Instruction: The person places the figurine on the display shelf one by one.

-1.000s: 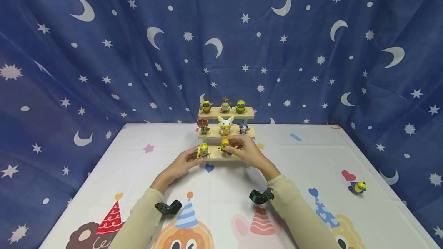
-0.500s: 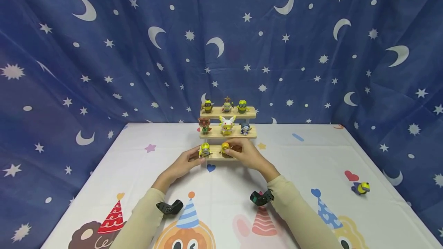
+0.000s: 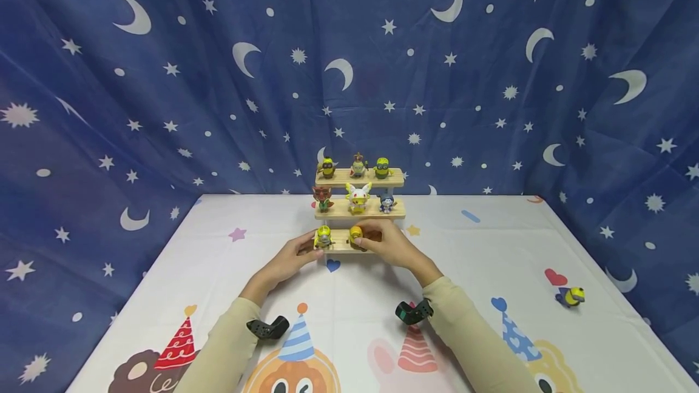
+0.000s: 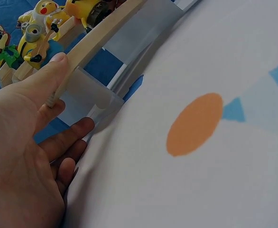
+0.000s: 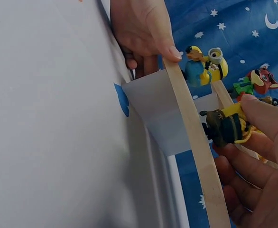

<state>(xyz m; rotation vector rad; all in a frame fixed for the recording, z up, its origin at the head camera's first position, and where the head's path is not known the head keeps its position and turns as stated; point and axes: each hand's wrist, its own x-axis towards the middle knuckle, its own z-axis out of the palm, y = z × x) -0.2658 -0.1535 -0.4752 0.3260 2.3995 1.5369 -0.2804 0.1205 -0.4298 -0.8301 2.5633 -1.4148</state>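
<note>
My left hand [image 3: 286, 259] holds the left end of a wooden tiered display shelf [image 3: 340, 248], its thumb on the lowest board and a finger beneath. Right by the thumb, a yellow minion figurine with a small guitar [image 4: 32, 45] stands on that board. In the middle of the same board, my right hand [image 3: 389, 244] pinches another yellow minion figurine [image 5: 227, 126] in dark clothing between thumb and fingers. The feet of this figurine are right at the board in the right wrist view. My fingers hide part of its body.
A fox figurine [image 3: 323, 199], a white-and-yellow figurine [image 3: 357, 198] and a blue-hooded one [image 3: 386, 202] stand on the middle board. The top board bears three more, including a crowned figurine [image 3: 358, 165]. A caped minion figurine [image 3: 570, 296] lies far right on the printed tablecloth [image 3: 464, 247].
The figurine in my right hand has come down slightly onto the lowest board. My left hand keeps its place on the shelf. The head view has shifted a little.
</note>
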